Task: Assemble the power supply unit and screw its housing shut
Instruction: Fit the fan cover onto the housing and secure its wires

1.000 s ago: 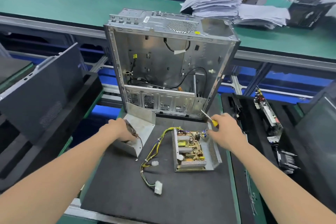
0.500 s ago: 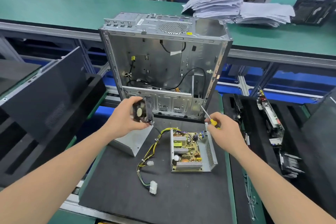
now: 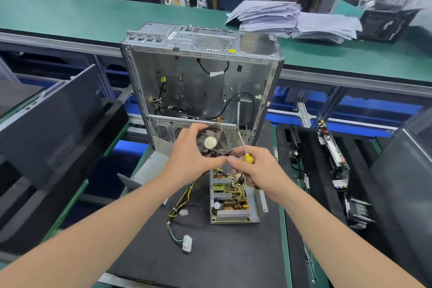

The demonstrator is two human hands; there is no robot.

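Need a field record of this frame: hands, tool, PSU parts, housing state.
left hand: grips fan, raised above the mat
right hand: holds screwdriver, shaft pointing up, beside the fan
tray: on the mat, open, board exposed
cover: off the tray, to its left, partly behind the left arm
harness: wires run from the tray to white connectors on the mat
case: open, upright behind the mat
housing state: not closed; fan not mounted
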